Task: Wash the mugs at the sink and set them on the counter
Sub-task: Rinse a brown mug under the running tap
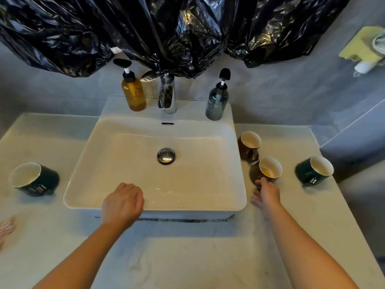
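A white rectangular sink (87, 142) sits on a pale counter (187, 257), with a chrome tap (167, 97) at its back and a chrome drain plug (166, 155) in the basin. Two brown mugs stand right of the sink, one nearer the wall (249, 146) and one closer to me (265, 171) with yellowish residue inside. A dark green mug (313, 170) stands further right, and another green mug (33, 179) is left of the sink. My right hand (267, 191) touches the near brown mug's base, fingers spread. My left hand (123, 202) rests loosely curled on the sink's front rim.
An amber pump bottle (133, 93) and a grey pump bottle (216, 102) flank the tap on the sink's back ledge. Black plastic sheeting (166, 28) hangs over the wall above. A yellow-green holder (364, 46) is fixed to the right wall. The counter edge drops off at right.
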`<act>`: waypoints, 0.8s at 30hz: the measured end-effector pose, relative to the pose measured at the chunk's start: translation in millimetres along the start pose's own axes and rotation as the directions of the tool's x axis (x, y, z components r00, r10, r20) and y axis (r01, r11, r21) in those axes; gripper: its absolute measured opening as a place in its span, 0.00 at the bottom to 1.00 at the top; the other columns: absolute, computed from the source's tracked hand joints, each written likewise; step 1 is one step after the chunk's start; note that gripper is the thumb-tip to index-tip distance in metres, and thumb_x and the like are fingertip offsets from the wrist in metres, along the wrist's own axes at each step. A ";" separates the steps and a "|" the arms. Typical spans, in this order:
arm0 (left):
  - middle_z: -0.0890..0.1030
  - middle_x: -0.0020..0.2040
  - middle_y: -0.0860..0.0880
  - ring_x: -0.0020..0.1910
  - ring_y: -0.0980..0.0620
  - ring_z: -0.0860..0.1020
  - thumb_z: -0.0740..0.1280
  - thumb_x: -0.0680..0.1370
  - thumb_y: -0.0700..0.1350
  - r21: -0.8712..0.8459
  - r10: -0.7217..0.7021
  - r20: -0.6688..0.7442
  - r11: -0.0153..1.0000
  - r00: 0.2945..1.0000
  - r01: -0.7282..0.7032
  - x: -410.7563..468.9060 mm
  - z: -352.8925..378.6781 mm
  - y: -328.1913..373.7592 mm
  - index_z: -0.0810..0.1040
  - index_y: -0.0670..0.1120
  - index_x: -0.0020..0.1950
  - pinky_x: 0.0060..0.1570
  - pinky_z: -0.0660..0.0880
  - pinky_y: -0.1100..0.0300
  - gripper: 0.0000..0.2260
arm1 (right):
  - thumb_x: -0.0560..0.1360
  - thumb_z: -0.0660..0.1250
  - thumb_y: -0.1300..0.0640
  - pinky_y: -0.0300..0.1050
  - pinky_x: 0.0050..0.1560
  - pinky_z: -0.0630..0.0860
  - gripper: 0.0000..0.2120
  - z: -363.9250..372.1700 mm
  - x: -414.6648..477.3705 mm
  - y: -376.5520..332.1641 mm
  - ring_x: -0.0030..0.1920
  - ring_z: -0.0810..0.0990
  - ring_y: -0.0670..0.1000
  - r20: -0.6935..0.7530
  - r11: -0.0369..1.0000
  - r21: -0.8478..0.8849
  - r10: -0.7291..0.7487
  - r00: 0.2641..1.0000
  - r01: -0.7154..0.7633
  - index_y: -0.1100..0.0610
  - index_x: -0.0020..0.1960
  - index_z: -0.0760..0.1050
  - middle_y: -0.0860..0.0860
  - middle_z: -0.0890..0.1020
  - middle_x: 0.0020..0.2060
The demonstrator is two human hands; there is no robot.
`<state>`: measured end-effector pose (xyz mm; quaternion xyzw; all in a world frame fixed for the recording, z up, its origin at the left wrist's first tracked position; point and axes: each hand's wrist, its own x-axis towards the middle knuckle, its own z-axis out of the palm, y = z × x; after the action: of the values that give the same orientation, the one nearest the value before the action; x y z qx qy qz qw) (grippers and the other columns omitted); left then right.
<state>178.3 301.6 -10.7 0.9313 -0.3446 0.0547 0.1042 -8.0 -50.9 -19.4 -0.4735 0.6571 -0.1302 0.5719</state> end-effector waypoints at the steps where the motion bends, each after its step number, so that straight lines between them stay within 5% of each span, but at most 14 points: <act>1: 0.76 0.31 0.53 0.35 0.49 0.76 0.53 0.74 0.48 0.004 -0.003 0.004 1.000 1.000 0.003 -0.3 0.1 0.6 0.76 0.48 0.31 0.25 0.66 0.62 0.16 | 0.82 0.58 0.52 0.58 0.53 0.79 0.11 0.2 2.5 0.4 0.45 0.76 0.55 0.040 0.997 0.071 0.027 0.999 -0.029 0.58 0.48 0.74 0.56 0.76 0.42; 6: 0.77 0.31 0.53 0.35 0.49 0.76 0.53 0.74 0.48 -0.001 -0.016 -0.004 1.000 1.000 0.016 -0.9 0.6 1.7 0.77 0.48 0.31 0.24 0.69 0.61 0.16 | 0.82 0.56 0.57 0.48 0.42 0.73 0.13 0.9 8.0 -2.1 0.35 0.74 0.52 0.083 0.970 0.236 0.038 0.996 -0.056 0.57 0.39 0.68 0.54 0.73 0.35; 8: 0.77 0.32 0.53 0.36 0.49 0.76 0.53 0.74 0.48 -0.010 -0.027 -0.001 1.000 1.000 0.027 -0.8 2.1 0.7 0.77 0.48 0.32 0.25 0.70 0.61 0.17 | 0.81 0.56 0.56 0.46 0.38 0.70 0.14 -1.4 8.7 -2.5 0.33 0.73 0.52 0.028 0.983 0.185 0.014 1.000 -0.019 0.56 0.37 0.68 0.53 0.72 0.33; 15: 0.77 0.32 0.54 0.36 0.51 0.76 0.52 0.74 0.49 -0.007 -0.030 0.011 1.000 0.999 0.030 -1.8 2.0 0.6 0.77 0.49 0.32 0.25 0.71 0.60 0.17 | 0.81 0.56 0.53 0.49 0.46 0.70 0.14 -12.7 -6.5 -2.4 0.39 0.72 0.52 -0.052 0.980 -0.065 -0.193 0.980 0.190 0.55 0.39 0.69 0.54 0.74 0.37; 24: 0.74 0.31 0.56 0.35 0.53 0.73 0.53 0.74 0.50 -0.074 -0.052 0.097 0.995 0.994 0.059 -1.8 -3.3 1.5 0.76 0.50 0.32 0.24 0.63 0.63 0.16 | 0.81 0.60 0.57 0.45 0.35 0.65 0.15 2.0 -91.3 -28.0 0.34 0.68 0.48 0.062 0.752 -0.131 -0.644 0.762 0.646 0.57 0.35 0.68 0.51 0.71 0.32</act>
<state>175.9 302.4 -7.6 0.9374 -0.3250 -0.0058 0.1251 -2.3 5.7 57.3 -0.7118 0.4575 -0.2684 0.4605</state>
